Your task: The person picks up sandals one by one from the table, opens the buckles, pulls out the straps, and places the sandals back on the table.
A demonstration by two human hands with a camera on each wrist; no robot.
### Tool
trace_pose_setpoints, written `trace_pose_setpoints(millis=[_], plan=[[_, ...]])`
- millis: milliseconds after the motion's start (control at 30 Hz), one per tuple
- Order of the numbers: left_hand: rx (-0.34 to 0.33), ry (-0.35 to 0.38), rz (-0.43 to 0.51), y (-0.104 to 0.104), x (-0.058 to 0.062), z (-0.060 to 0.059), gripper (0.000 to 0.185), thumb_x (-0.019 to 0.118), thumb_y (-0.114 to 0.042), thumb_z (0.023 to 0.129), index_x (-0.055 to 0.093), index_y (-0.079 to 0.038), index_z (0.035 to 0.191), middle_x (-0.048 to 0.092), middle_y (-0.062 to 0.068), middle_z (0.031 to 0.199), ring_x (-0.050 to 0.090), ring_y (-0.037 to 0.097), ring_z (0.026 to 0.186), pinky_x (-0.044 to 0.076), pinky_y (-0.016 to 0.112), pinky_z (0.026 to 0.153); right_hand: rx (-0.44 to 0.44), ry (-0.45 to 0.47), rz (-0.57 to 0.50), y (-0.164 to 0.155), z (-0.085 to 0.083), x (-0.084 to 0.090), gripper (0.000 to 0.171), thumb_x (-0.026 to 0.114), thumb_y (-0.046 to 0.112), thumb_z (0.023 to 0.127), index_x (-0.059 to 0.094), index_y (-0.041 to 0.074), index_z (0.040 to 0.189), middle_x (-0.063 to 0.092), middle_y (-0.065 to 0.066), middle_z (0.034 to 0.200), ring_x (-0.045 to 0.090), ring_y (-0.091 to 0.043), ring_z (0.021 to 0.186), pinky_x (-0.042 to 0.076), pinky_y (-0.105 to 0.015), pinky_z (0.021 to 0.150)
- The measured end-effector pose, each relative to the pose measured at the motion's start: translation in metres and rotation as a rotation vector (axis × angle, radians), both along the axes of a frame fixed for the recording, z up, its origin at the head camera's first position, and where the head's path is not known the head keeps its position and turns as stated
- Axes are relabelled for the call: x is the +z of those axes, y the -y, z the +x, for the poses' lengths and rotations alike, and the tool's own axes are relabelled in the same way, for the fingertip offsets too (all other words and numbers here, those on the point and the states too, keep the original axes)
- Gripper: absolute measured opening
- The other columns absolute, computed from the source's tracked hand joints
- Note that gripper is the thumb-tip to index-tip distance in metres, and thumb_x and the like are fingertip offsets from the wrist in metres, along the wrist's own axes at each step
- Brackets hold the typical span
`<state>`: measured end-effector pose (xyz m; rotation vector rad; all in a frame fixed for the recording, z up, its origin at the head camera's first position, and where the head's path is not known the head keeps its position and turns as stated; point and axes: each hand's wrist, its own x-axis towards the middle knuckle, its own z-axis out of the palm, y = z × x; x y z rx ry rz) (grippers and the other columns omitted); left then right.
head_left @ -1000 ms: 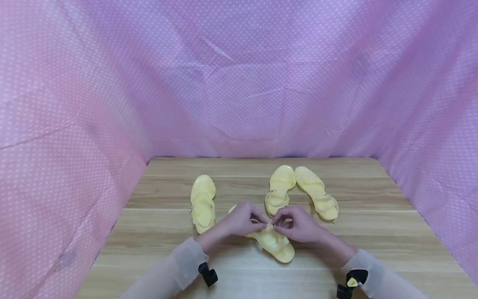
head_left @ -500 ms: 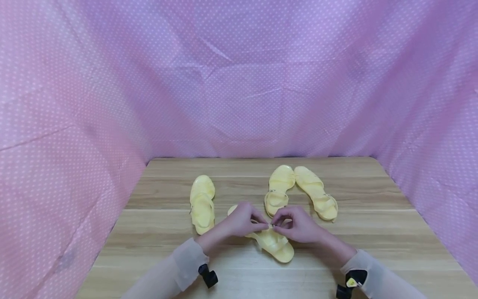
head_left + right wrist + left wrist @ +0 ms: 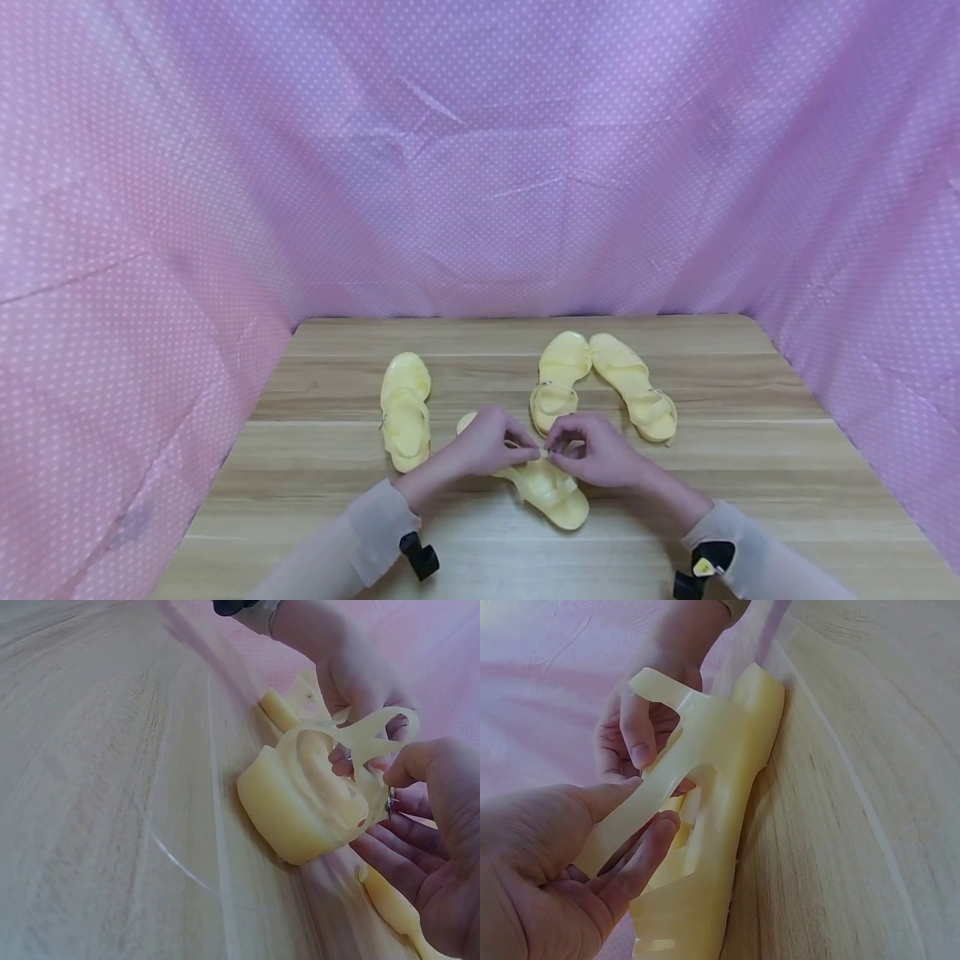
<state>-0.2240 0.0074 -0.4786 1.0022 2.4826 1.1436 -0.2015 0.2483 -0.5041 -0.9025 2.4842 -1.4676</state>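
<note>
A pale yellow jelly sandal lies on the wooden table near its front, between both hands. My left hand pinches its ankle strap between thumb and fingers. My right hand pinches the other end of the strap beside a small metal buckle. The two sets of fingertips almost touch above the sandal. In the left wrist view the sandal lies along the table with the right hand behind it.
Another yellow sandal lies to the left. Two more lie behind the hands, toes together. Pink dotted cloth walls the table on three sides. Bare wood shows at both sides and in front.
</note>
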Motion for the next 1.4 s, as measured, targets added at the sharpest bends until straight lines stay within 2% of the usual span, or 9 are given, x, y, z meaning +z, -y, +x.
trace_pose_setpoints(millis=[200, 500, 733, 833, 967, 1100, 1200, 1300, 1400], plan=[[-0.005, -0.026, 0.022, -0.002, -0.001, -0.001, 0.010, 0.083, -0.018, 0.093, 0.086, -0.011, 0.100, 0.084, 0.002, 0.098, 0.071, -0.005, 0.082, 0.056, 0.012, 0.074, 0.000, -0.004, -0.013, -0.001, 0.001, 0.000, 0.013, 0.077, -0.001, 0.091, 0.073, 0.009, 0.099, 0.074, -0.008, 0.095, 0.069, -0.005, 0.086, 0.065, -0.027, 0.071], [0.010, -0.070, -0.007, 0.002, -0.006, 0.000, 0.007, 0.083, -0.017, 0.092, 0.087, -0.012, 0.092, 0.083, -0.001, 0.086, 0.062, -0.010, 0.072, 0.054, 0.012, 0.069, -0.010, -0.002, -0.018, -0.001, 0.003, 0.000, 0.014, 0.075, -0.003, 0.090, 0.073, 0.008, 0.098, 0.074, -0.010, 0.095, 0.069, -0.005, 0.085, 0.065, -0.026, 0.070], [0.146, -0.131, -0.039, 0.011, 0.002, 0.001, 0.036, 0.079, -0.036, 0.094, 0.082, -0.006, 0.114, 0.083, 0.009, 0.105, 0.071, 0.015, 0.073, 0.059, 0.025, 0.068, 0.051, -0.055, -0.019, -0.009, 0.010, -0.001, 0.018, 0.079, 0.008, 0.095, 0.073, 0.005, 0.112, 0.076, -0.010, 0.102, 0.073, -0.014, 0.092, 0.067, -0.032, 0.078], [0.241, -0.255, -0.170, 0.015, 0.006, -0.001, 0.048, 0.073, -0.046, 0.098, 0.079, -0.003, 0.120, 0.081, 0.015, 0.116, 0.076, 0.029, 0.090, 0.063, 0.038, 0.084, 0.147, -0.127, -0.011, -0.017, 0.017, 0.000, 0.032, 0.074, 0.006, 0.096, 0.068, 0.001, 0.127, 0.075, -0.012, 0.116, 0.073, -0.020, 0.102, 0.066, -0.036, 0.086], [0.309, -0.361, -0.443, 0.020, 0.010, -0.002, 0.062, 0.060, -0.058, 0.102, 0.078, -0.002, 0.120, 0.079, 0.019, 0.119, 0.072, 0.039, 0.118, 0.055, 0.050, 0.106, 0.259, -0.226, 0.037, -0.027, 0.027, 0.000, 0.064, 0.083, 0.016, 0.088, 0.056, 0.002, 0.145, 0.068, -0.011, 0.134, 0.069, -0.022, 0.116, 0.062, -0.040, 0.098], [0.326, -0.264, -0.535, 0.022, 0.010, -0.003, 0.072, 0.051, -0.066, 0.104, 0.075, -0.001, 0.126, 0.077, 0.021, 0.123, 0.072, 0.041, 0.117, 0.059, 0.052, 0.097, 0.247, -0.231, 0.105, -0.024, 0.037, -0.003, 0.088, 0.096, 0.029, 0.079, 0.050, 0.012, 0.152, 0.060, -0.003, 0.140, 0.067, -0.014, 0.119, 0.060, -0.033, 0.101], [0.333, -0.208, -0.478, 0.023, 0.008, -0.006, 0.072, 0.051, -0.064, 0.105, 0.073, 0.001, 0.128, 0.075, 0.022, 0.127, 0.071, 0.043, 0.119, 0.061, 0.053, 0.096, 0.187, -0.207, 0.109, -0.019, 0.044, -0.005, 0.085, 0.097, 0.024, 0.077, 0.053, 0.015, 0.150, 0.060, -0.001, 0.137, 0.068, -0.010, 0.113, 0.061, -0.029, 0.096], [0.327, -0.221, -0.442, 0.022, 0.007, -0.010, 0.068, 0.053, -0.061, 0.105, 0.075, 0.001, 0.124, 0.077, 0.021, 0.123, 0.072, 0.041, 0.117, 0.060, 0.051, 0.097, 0.143, -0.209, 0.097, -0.014, 0.047, -0.005, 0.083, 0.098, 0.021, 0.075, 0.056, 0.014, 0.147, 0.064, -0.001, 0.132, 0.070, -0.009, 0.106, 0.062, -0.028, 0.091], [0.314, -0.215, -0.435, 0.022, 0.008, -0.016, 0.064, 0.055, -0.060, 0.104, 0.078, -0.001, 0.111, 0.079, 0.020, 0.107, 0.076, 0.038, 0.101, 0.062, 0.048, 0.083, 0.110, -0.214, 0.104, -0.008, 0.049, -0.007, 0.082, 0.098, 0.021, 0.074, 0.058, 0.014, 0.145, 0.065, 0.001, 0.128, 0.070, -0.007, 0.102, 0.063, -0.027, 0.087]])
